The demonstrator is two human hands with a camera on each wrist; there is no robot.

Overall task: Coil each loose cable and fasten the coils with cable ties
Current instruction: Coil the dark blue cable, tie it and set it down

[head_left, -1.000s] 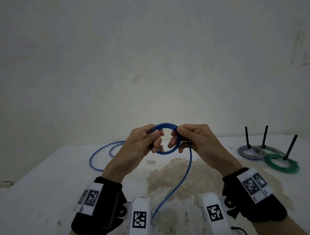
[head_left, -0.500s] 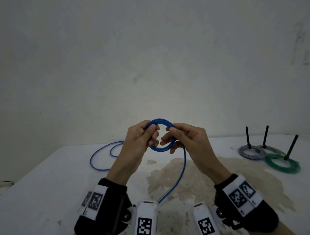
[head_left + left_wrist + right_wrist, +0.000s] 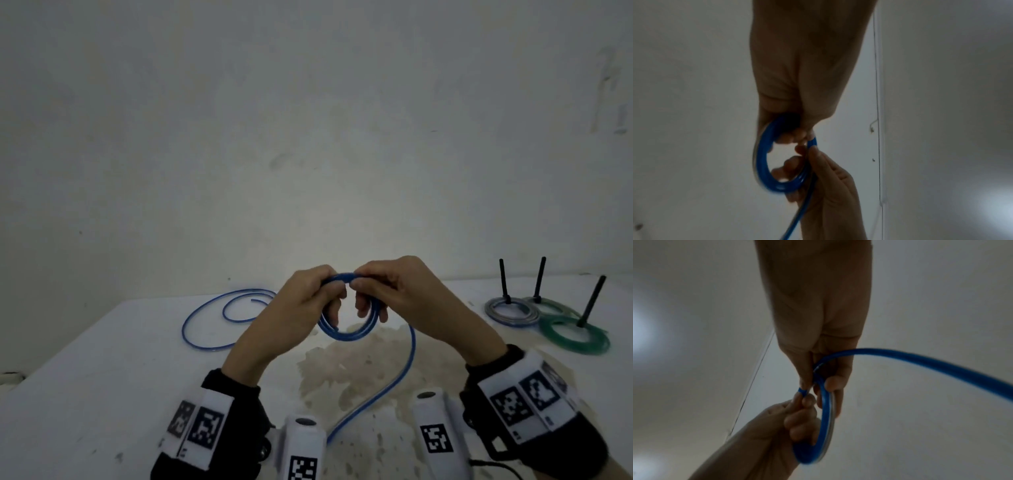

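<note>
several turns of the blue cable (image 3: 346, 334) are gathered into a small coil that i hold up in the air above the white table (image 3: 102, 394), between both hands. my left hand (image 3: 301, 305) grips the coil's left side, fingers curled through the loop and thumb pressed on top. my right hand (image 3: 394, 294) pinches the coil's top right, thumb and forefinger closed on the strands, the other fingers curled through the ring. on the left wrist view the coil (image 3: 764, 162) hangs just below the left hand (image 3: 803, 81), with the right hand (image 3: 830, 186) meeting it from underneath. on the right wrist view the coil (image 3: 824, 418) runs between the right hand (image 3: 818, 321) and the left hand (image 3: 777, 426), and a free length of cable sweeps off to the right edge.

from the coil the loose tail drops from under my right hand, curves down across a brownish stain (image 3: 359, 370) on the table and runs toward me between the wrist cameras. more of the same cable lies in wide loops (image 3: 219, 315) on the table, left of my hands.

far right on the table, well apart from my hands, sit a grey coil (image 3: 510, 311) and two green coils (image 3: 575, 337), each with a black peg (image 3: 591, 301) standing in it.
</note>
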